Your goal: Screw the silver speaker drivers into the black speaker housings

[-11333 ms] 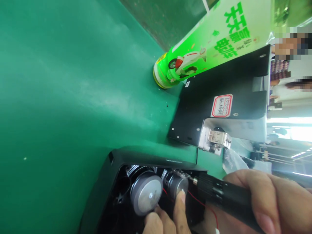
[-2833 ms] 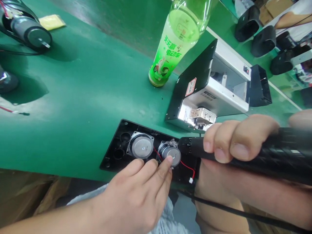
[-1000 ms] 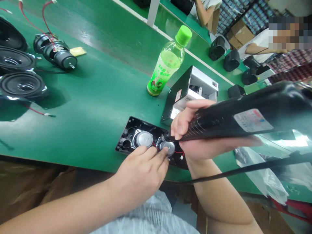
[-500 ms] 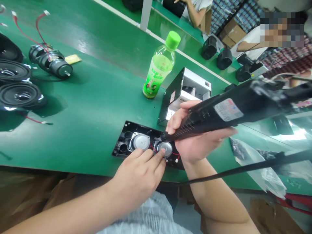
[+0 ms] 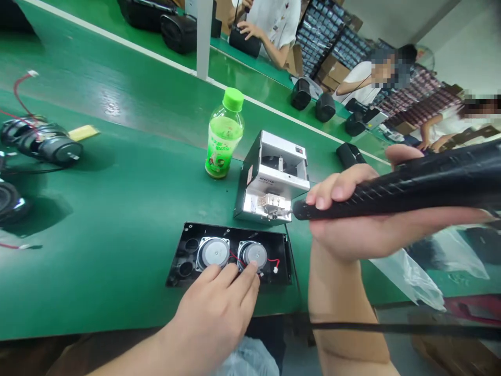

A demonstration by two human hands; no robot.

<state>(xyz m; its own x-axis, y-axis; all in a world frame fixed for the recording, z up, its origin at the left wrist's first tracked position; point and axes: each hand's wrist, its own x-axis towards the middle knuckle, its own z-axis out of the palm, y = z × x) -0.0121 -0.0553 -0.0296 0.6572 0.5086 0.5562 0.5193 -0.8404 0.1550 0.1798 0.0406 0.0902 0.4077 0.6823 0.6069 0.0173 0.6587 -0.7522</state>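
Observation:
My right hand [image 5: 344, 230] is wrapped around a black electric screwdriver [image 5: 376, 196]. The screwdriver points left, its bit at the front of a silver and black screw feeder [image 5: 279, 180]. On the green table in front of me lies a black speaker panel [image 5: 229, 235], with two round speaker drivers set in it. My left hand [image 5: 223, 300] rests with outstretched fingers on the lower edge of the panel, a fingertip touching the right driver [image 5: 255, 254]. A short red wire with a white plug [image 5: 276, 269] runs from that driver.
A green-capped drink bottle [image 5: 224, 136] stands left of the feeder. Loose speaker drivers [image 5: 47, 143] with red wires lie at the left. A clear plastic bag [image 5: 415, 277] is at the right, and a black cord [image 5: 391, 328] crosses my right forearm. Several people work beyond.
My right hand has lifted the electric screwdriver off the right driver and moved it right and up to the screw feeder. My left hand has stayed on the panel. The view has shifted.

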